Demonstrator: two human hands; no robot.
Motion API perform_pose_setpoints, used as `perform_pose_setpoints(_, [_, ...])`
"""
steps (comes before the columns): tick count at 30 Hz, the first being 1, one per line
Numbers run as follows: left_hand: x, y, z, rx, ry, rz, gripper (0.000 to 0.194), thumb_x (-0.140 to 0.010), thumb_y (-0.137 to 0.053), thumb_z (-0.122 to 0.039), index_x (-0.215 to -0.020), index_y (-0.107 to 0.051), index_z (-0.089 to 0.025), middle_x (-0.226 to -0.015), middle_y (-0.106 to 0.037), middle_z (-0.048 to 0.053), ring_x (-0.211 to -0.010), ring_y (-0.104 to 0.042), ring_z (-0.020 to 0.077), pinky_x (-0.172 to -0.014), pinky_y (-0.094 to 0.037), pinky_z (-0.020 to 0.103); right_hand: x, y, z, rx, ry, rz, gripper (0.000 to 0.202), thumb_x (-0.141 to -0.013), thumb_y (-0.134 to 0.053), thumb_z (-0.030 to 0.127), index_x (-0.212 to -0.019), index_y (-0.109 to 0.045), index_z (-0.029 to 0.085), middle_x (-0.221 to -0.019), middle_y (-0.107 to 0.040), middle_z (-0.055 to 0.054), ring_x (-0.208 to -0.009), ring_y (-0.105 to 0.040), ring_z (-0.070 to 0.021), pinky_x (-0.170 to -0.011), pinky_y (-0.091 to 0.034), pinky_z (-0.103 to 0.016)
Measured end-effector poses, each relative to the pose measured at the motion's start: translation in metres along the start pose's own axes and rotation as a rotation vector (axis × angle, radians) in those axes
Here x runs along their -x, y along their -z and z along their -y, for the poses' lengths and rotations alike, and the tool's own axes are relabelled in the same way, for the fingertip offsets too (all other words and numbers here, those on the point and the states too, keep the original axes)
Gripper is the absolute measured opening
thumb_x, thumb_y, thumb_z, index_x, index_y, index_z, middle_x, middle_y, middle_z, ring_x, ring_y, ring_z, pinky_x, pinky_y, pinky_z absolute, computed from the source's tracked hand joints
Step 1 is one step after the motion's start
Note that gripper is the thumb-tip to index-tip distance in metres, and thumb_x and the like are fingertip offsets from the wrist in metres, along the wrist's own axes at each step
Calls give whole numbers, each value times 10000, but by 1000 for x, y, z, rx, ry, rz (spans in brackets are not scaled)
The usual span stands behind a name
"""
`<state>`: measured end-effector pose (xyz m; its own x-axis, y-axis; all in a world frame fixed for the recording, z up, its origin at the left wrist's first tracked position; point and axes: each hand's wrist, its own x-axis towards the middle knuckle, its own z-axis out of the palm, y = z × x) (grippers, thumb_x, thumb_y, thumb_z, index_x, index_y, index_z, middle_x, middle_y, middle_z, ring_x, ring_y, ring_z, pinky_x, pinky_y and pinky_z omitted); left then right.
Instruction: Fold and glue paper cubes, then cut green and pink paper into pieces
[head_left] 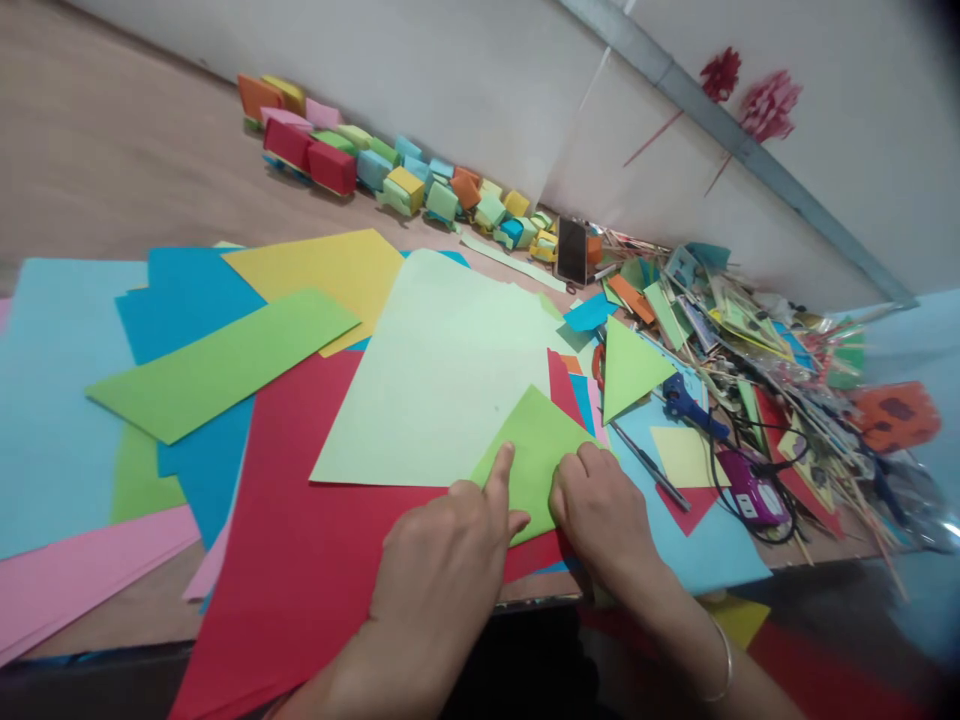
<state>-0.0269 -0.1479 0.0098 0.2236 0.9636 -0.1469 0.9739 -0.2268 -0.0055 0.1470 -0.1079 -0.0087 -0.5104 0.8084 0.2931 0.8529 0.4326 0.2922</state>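
A green paper piece (536,455) lies over the lower right part of a large pale green sheet (442,370). My left hand (457,550) rests at its left edge, index finger stretched out along the paper and thumb apart. On the right side of the same piece, my right hand (600,500) presses down with its fingers curled together; the fingertips are partly hidden. Red sheets (315,530) lie beneath. To the right are a green triangle (634,370) and a grey pen-like tool (649,465).
Coloured sheets, among them a green strip (225,365), cover the left side. Small paper blocks (330,165) line the back by the wall. A phone (571,250), a blue glue gun (694,408), a purple device (754,490) and heaped scraps and sticks are at right.
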Motion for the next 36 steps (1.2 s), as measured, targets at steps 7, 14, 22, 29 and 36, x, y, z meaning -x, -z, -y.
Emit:
perform_pose_setpoints(7, [0,8,2,38,47,68,554,-1012,-421,-441,-1529,-313,-274,-659,-612,32,-524,-646,175,-413,-282,216,6,7,-4,-159,-63,-74,246,-1004,-398,240,-970,-616,132,-886,-538,-107,-801,-449,-223,-662,-366,-323])
perform_pose_setpoints(14, [4,-5,3,-79,18,-98,544,-999,-450,-448,-1503,-371,-260,-603,-590,21,-468,-630,191,-406,-221,231,39,32,11,-351,73,-116,406,-1020,-412,460,-1153,-691,197,-822,-466,-46,-792,-403,-207,-711,-316,-351])
perform_pose_setpoints(22, [11,-18,7,-168,-37,-307,488,-1028,-374,-385,-1482,-449,-222,-564,-540,-4,-412,-551,157,-421,-167,257,70,23,-25,-155,-65,-52,369,-1036,-401,308,-1191,-690,137,-723,-465,-47,-726,-347,-205,-644,-237,-339])
perform_pose_setpoints(29, [10,-18,6,-61,20,-241,506,-1015,-375,-411,-1501,-413,-275,-584,-557,2,-432,-528,162,-425,-160,262,65,30,-25,-228,-57,-124,330,-1017,-440,264,-1116,-702,89,-733,-502,-61,-735,-384,-205,-651,-283,-342])
perform_pose_setpoints(36, [13,-15,8,-104,-11,-278,504,-1041,-296,-412,-1501,-417,-245,-588,-576,21,-451,-551,181,-426,-176,270,59,30,-8,-294,22,-133,350,-1007,-451,266,-1084,-699,30,-753,-569,-97,-746,-394,-225,-631,-277,-360])
